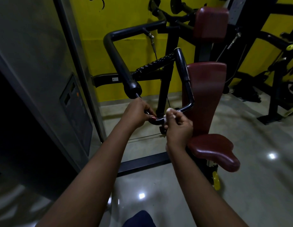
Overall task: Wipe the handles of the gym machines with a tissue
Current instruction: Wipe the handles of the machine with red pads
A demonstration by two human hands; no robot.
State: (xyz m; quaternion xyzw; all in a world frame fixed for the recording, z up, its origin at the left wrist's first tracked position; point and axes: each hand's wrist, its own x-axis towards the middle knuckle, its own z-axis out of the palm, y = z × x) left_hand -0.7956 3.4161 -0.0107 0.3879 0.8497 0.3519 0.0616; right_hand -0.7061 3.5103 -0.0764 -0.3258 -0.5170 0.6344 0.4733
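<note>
A gym machine (165,89) with a black frame stands against a yellow wall (93,54), carrying a dark red backrest (206,89) and a dark red seat (214,149) over a glossy floor (240,194). A tall grey cabinet (36,63) fills the left side. Both bare arms reach forward from the bottom edge and draw together toward the machine: the left forearm (96,169) angles up and to the right, while the right forearm (196,182) angles up and to the left. They meet at the low bend of the black handle (185,76), just left of the backrest. The left hand (137,112) grips the handle with its fingers curled round it, knuckles up, on the left of the bend. The right hand (179,126), wrist bent, pinches a small white tissue (169,112) in its fingertips. The tissue lies against the handle just right of the left hand and shows both above and below the metal.
</note>
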